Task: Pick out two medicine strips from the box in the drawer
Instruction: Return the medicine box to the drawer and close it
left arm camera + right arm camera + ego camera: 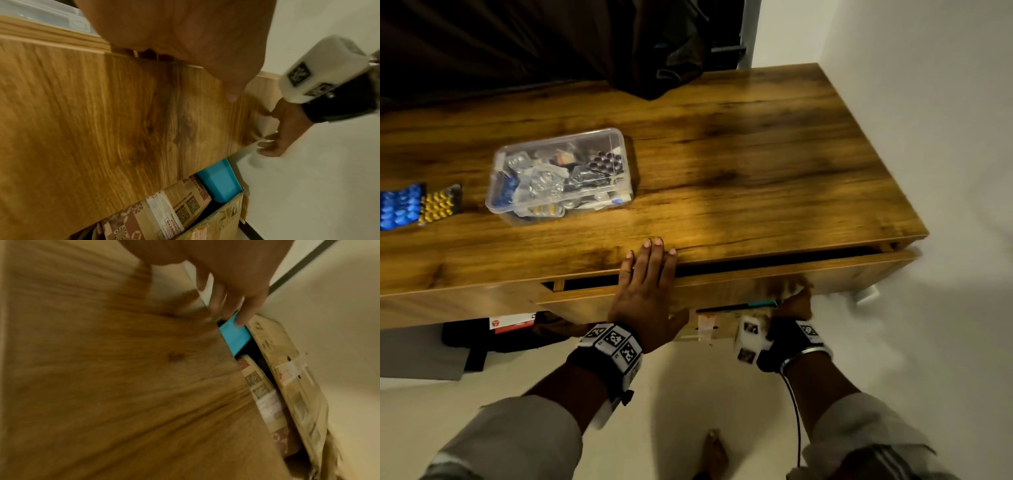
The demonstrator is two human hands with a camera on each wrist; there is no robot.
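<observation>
So the left hand (645, 291) is flat against the drawer (825, 274) front, fingers straight and reaching up over the table (756, 154) edge, not gripping anything. Right hand (792, 303) is low on the same drawer front, kinda blurry, with fingers hanging loose near the bottom edge, holding nothing as far as I can see. That drawer is only open a crack. Under it there's a cardboard box (216, 224) with something turquoise (220, 185) poking out. Further back on the tabletop sits the clear plastic box (560, 176), stuffed with pill packs. Just left of it, lying side by side and touching, are a yellow strip (440, 204) and a blue strip (400, 205).
</observation>
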